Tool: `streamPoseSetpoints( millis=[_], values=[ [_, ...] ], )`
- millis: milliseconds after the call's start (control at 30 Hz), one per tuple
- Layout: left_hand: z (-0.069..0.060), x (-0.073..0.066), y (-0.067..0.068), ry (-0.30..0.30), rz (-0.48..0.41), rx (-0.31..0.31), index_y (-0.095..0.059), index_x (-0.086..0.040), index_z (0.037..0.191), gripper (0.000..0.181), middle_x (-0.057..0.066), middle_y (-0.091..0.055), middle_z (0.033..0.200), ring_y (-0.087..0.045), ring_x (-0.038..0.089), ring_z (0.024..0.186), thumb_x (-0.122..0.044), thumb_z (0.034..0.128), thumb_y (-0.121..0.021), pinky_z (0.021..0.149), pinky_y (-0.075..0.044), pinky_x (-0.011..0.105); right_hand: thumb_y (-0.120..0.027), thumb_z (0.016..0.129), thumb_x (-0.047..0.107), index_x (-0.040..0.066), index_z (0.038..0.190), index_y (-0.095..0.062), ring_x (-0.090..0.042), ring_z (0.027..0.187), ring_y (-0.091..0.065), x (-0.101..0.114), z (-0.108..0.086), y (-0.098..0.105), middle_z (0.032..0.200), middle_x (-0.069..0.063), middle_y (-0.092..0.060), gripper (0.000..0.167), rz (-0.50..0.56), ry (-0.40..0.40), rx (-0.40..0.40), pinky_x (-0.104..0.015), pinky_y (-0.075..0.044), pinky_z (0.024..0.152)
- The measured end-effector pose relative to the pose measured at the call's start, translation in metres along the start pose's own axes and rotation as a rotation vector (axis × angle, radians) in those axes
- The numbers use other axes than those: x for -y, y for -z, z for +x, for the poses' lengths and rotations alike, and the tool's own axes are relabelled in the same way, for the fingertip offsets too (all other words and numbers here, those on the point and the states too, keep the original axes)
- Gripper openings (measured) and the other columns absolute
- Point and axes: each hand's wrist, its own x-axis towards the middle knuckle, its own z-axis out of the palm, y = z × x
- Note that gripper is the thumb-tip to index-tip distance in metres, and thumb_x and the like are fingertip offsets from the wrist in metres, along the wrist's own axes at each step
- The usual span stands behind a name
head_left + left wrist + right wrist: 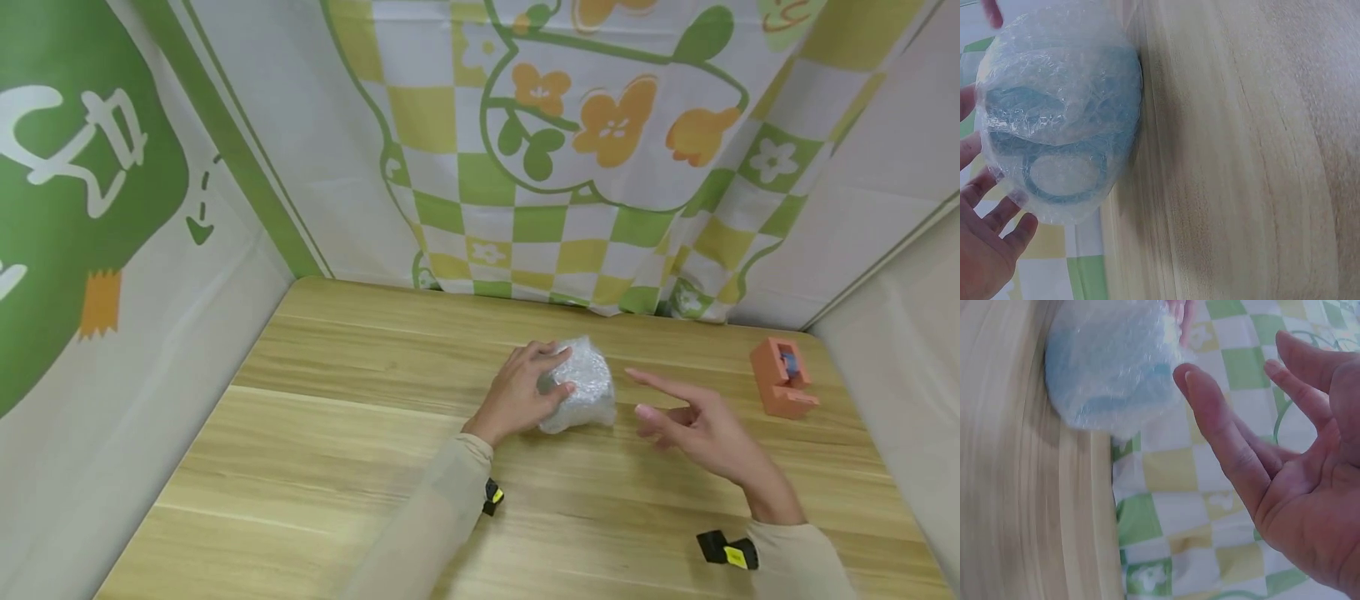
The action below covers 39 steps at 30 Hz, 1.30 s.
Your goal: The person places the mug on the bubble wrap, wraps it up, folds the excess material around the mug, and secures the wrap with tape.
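A mug wrapped in bubble wrap [587, 379] stands on the wooden table. Through the clear plastic in the left wrist view, the wrapped mug [1063, 112] looks pale blue, with a rounded handle loop. My left hand [519, 392] holds the bundle from its left side, thumb on the near side and fingers spread over the top and far side. To the right, apart from the wrap, my right hand [708, 429] hovers with its index finger extended and thumb spread. Nothing is in the right hand [1310, 469].
An orange tape dispenser [776, 379] stands near the table's right edge. Behind the table [315, 467] hangs a green and yellow checked curtain [540, 225]. Pale fabric walls close off the left and right sides. Each wrist carries a small black device.
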Motion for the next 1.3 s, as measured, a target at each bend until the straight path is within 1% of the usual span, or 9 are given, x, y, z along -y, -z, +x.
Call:
streamPoseSetpoints(
  millis=[100,200,267,400,600,767,933,1067,1300],
  values=[
    [0.0,0.0,0.0,-0.002,-0.003,-0.003,-0.054,-0.016,0.147,0.055,0.006,-0.047,0.153,-0.044,0.025,0.135,-0.034,0.0974,-0.067,0.112,-0.039,0.045,-0.063,0.1,0.005,0.013,0.144,-0.058,-0.016,0.083,-0.072,0.002,0.005,-0.006,0.147,-0.021,-0.045,0.045,-0.076,0.04,-0.041,-0.038,-0.061,0.061],
    [0.0,0.001,-0.001,-0.001,-0.009,-0.005,-0.054,-0.016,0.147,0.055,0.006,-0.047,0.153,-0.045,0.025,0.135,-0.034,0.0972,-0.067,0.112,-0.039,0.045,-0.068,0.096,0.002,0.011,0.134,-0.067,-0.01,0.079,-0.06,0.004,0.009,-0.011,0.135,-0.015,-0.048,0.039,-0.2,0.103,-0.13,-0.026,-0.055,0.06],
    [0.0,0.001,-0.001,0.002,-0.012,-0.004,-0.054,-0.016,0.147,0.055,0.006,-0.047,0.154,-0.044,0.024,0.135,-0.035,0.0972,-0.067,0.112,-0.039,0.045,-0.071,0.093,-0.001,0.008,0.126,-0.072,-0.011,0.073,-0.052,0.004,0.012,-0.014,0.123,-0.011,-0.055,0.034,-0.248,0.138,-0.2,-0.024,-0.047,0.057],
    [-0.001,0.002,-0.001,0.006,-0.018,-0.003,-0.054,-0.016,0.147,0.055,0.005,-0.046,0.154,-0.044,0.024,0.136,-0.035,0.0973,-0.067,0.112,-0.039,0.045,-0.072,0.091,-0.003,0.004,0.114,-0.077,-0.014,0.067,-0.047,0.006,0.018,-0.02,0.099,-0.007,-0.066,0.024,-0.185,0.138,-0.282,-0.025,-0.04,0.054],
    [0.0,0.003,-0.002,0.006,-0.011,-0.004,-0.054,-0.016,0.147,0.055,0.006,-0.047,0.153,-0.044,0.024,0.134,-0.036,0.0974,-0.067,0.112,-0.039,0.045,-0.072,0.093,0.003,-0.003,0.116,-0.074,-0.013,0.074,-0.061,0.005,0.031,-0.03,0.096,-0.011,-0.074,0.023,-0.002,0.027,-0.288,-0.024,-0.05,0.059],
    [0.0,0.004,-0.002,0.009,-0.01,-0.003,-0.054,-0.017,0.147,0.055,0.006,-0.047,0.154,-0.044,0.025,0.135,-0.037,0.0975,-0.067,0.112,-0.039,0.045,-0.071,0.092,-0.002,-0.007,0.115,-0.073,-0.009,0.076,-0.063,-0.002,0.046,-0.041,0.093,-0.016,-0.073,0.023,0.079,0.019,-0.272,-0.021,-0.051,0.06],
    [0.0,0.003,-0.003,0.009,-0.015,-0.005,-0.054,-0.017,0.147,0.055,0.006,-0.047,0.154,-0.044,0.025,0.136,-0.036,0.0976,-0.066,0.112,-0.038,0.046,-0.071,0.092,-0.003,-0.006,0.112,-0.074,-0.007,0.068,-0.057,-0.01,0.056,-0.05,0.088,-0.017,-0.071,0.021,0.054,0.017,-0.272,-0.019,-0.047,0.055],
    [-0.001,0.003,-0.004,0.006,-0.021,-0.012,-0.054,-0.016,0.147,0.054,0.006,-0.047,0.153,-0.044,0.025,0.136,-0.035,0.0982,-0.066,0.113,-0.038,0.045,-0.072,0.091,-0.003,-0.005,0.109,-0.076,-0.007,0.061,-0.051,-0.018,0.062,-0.058,0.084,-0.017,-0.071,0.019,0.028,0.056,-0.301,-0.018,-0.042,0.05],
    [-0.001,0.001,-0.002,0.005,-0.031,-0.012,-0.054,-0.017,0.147,0.052,0.006,-0.047,0.153,-0.042,0.025,0.138,-0.033,0.099,-0.065,0.112,-0.039,0.045,-0.076,0.088,-0.002,0.002,0.108,-0.078,-0.007,0.054,-0.042,-0.027,0.067,-0.066,0.081,-0.009,-0.07,0.02,-0.129,0.12,-0.366,-0.019,-0.034,0.046]
  ],
)
